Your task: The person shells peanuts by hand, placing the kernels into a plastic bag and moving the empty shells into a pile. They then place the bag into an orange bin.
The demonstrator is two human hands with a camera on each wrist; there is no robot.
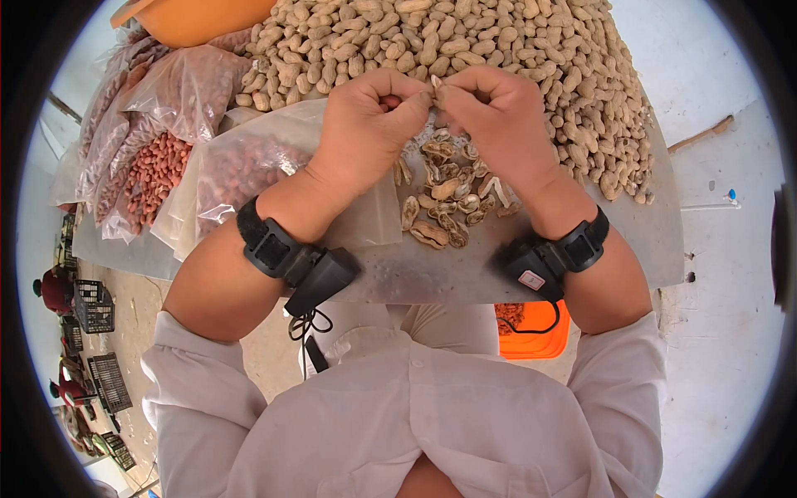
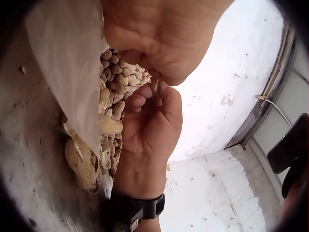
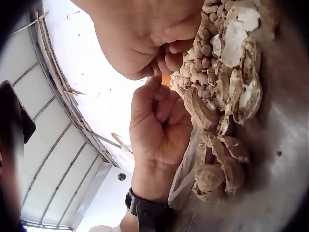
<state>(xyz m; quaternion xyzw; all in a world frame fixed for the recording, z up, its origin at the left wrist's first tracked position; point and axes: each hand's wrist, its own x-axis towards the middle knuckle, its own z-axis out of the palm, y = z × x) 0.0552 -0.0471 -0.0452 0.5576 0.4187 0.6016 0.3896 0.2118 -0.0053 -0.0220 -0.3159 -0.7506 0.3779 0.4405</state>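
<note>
My two hands meet at the fingertips, over the near edge of a large heap of unshelled peanuts (image 1: 581, 91). The left hand (image 1: 361, 129) has curled fingers, with reddish peanut kernels (image 1: 390, 101) showing between them and the thumb. A small pale piece of peanut shell (image 1: 436, 82) is pinched by the thumb and forefinger of my right hand (image 1: 506, 124). Just below the hands lies a loose pile of cracked shells (image 1: 448, 224), also seen close up as broken shells (image 3: 222, 164) in the right wrist view.
A clear plastic bag of red kernels (image 1: 241, 170) lies under the left forearm. Farther left are more bagged kernels (image 1: 158, 170) and an orange basin (image 1: 195, 21). Below the metal table's front edge (image 1: 432, 290) stands an orange container (image 1: 544, 328). Black crates (image 1: 108, 382) sit on the floor.
</note>
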